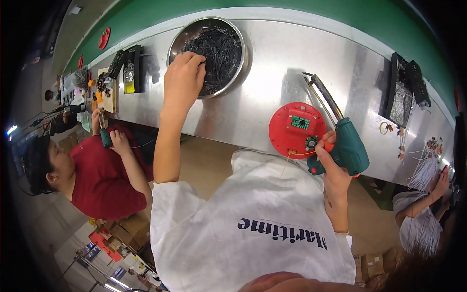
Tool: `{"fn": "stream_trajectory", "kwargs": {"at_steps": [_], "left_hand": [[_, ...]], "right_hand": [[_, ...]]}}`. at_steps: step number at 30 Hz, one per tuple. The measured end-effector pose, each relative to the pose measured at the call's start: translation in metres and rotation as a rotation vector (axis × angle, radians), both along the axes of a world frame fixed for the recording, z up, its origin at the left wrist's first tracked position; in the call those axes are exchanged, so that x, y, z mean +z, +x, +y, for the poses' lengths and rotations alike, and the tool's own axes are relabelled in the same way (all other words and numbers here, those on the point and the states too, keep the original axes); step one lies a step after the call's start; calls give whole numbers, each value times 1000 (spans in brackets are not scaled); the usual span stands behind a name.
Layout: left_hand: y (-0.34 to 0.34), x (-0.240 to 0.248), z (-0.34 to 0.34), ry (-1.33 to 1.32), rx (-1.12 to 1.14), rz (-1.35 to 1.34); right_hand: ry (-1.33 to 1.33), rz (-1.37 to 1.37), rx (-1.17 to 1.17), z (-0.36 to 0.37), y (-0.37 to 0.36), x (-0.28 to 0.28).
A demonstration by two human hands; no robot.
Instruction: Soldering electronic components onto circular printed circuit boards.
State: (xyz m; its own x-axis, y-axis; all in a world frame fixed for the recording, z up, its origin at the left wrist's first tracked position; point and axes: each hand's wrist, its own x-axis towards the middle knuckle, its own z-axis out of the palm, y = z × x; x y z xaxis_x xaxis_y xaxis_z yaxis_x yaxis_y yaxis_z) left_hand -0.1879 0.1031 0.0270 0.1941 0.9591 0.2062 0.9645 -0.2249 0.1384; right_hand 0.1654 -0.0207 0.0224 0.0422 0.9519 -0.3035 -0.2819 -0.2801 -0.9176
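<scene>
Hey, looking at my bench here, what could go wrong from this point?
If the green soldering gun in your right hand is hot, its metal tube could scorch the red disc close by. The orange wire beside that hand might get tugged loose. Your left hand, at the metal bowl, could scatter some black pieces.

The left hand [184, 77] is over a round silvery metal bowl [179, 43] of thin black strips [221, 54]; the right hand [334, 165] grips a green pistol-shaped soldering gun [352, 142].

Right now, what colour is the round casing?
The round casing is red; see the head view.
</scene>
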Motion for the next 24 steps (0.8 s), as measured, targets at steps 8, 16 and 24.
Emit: {"fn": "stream_trajectory", "kwargs": {"at_steps": [8,16,24], "left_hand": [[-1,33,-10,117,-47,-22],[51,59,-50,-7,-4,-247],[151,16,-101,-425,-159,-932]], "right_hand": [[18,19,-2,2,1,-4],[31,12,1,3,-2,-2],[-122,113,50,4,-5,-1]]}}
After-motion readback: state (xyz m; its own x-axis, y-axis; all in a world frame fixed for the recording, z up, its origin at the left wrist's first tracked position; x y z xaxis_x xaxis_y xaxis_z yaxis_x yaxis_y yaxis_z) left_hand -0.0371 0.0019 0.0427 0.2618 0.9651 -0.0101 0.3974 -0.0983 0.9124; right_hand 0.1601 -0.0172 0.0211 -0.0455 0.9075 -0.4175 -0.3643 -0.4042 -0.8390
